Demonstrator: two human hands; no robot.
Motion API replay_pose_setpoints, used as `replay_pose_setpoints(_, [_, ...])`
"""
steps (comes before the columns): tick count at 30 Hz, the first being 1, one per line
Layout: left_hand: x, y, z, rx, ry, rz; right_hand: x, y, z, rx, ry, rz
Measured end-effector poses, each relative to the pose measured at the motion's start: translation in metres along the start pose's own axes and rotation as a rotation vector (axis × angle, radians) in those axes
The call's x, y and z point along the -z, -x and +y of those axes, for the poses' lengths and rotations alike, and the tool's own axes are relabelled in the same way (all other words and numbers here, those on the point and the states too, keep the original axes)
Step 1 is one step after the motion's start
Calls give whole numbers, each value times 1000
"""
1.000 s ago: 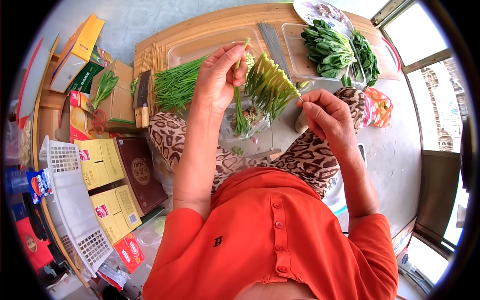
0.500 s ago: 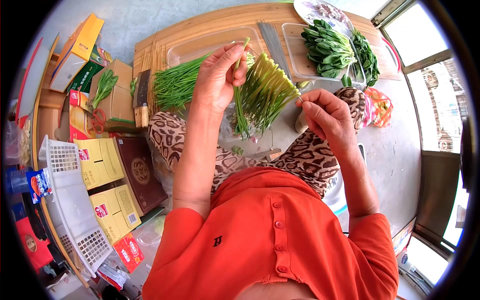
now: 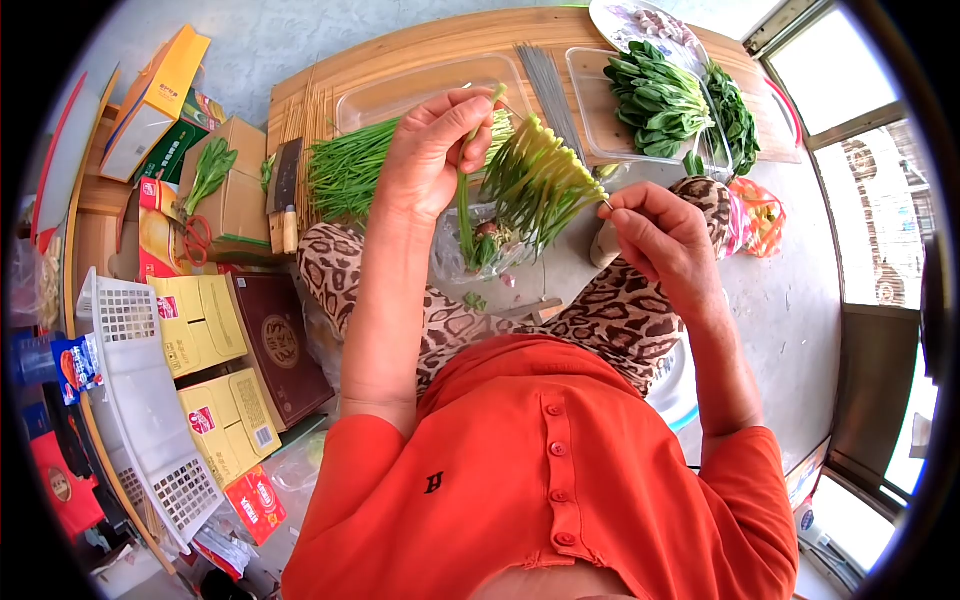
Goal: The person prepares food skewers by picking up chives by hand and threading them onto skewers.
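Note:
My left hand [image 3: 432,150] is closed around a small folded bunch of chives [image 3: 465,215], its green ends hanging below the fingers. My right hand [image 3: 660,235] pinches the near end of a thin skewer [image 3: 606,204]. Threaded along that skewer is a row of folded chives [image 3: 540,180], their leaves dangling over the gap between my knees. The skewer's far end reaches up toward my left hand; the exact spot of its tip is hard to make out. Behind my left wrist, loose chives [image 3: 350,165] are heaped on the wooden table.
A clear plastic tray [image 3: 430,80], metal skewers [image 3: 550,95] and leafy greens [image 3: 650,95] in another tray lie on the table. A cleaver [image 3: 284,185] rests at its left edge. Scissors [image 3: 197,240], cartons [image 3: 205,325] and a white basket [image 3: 130,380] stand left.
The bunch in my left hand has shifted left, away from the threaded chives. My right hand has moved slightly right and down, and the row on the skewer has swung with it.

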State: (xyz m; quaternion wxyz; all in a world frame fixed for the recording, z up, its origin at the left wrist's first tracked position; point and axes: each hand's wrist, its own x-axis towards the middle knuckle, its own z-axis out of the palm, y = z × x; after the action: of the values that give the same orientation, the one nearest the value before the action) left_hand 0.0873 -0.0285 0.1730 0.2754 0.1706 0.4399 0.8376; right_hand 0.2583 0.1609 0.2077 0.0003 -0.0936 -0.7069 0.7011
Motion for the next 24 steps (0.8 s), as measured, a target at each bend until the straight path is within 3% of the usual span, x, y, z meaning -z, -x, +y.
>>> replay_pose_setpoints(16, [9,0,5,45,-19,-60,-1,-3,-3,-23,-25,-64])
replay_pose_setpoints(18, [8,0,2,134,-29,-59,-2,-5,-4,-14,-33,-69])
replay_pose_setpoints(20, [13,-1,-2,111,-24,-102,-2,-5,-8,-31,-35,-70])
replay_pose_setpoints(22, [7,-4,-9,-175,-128,-68,1,-5,-10,-41,-44,-70])
replay_pose_setpoints(24, [2,-7,-8,-178,-164,-106,3,-7,-13,-47,-53,-80])
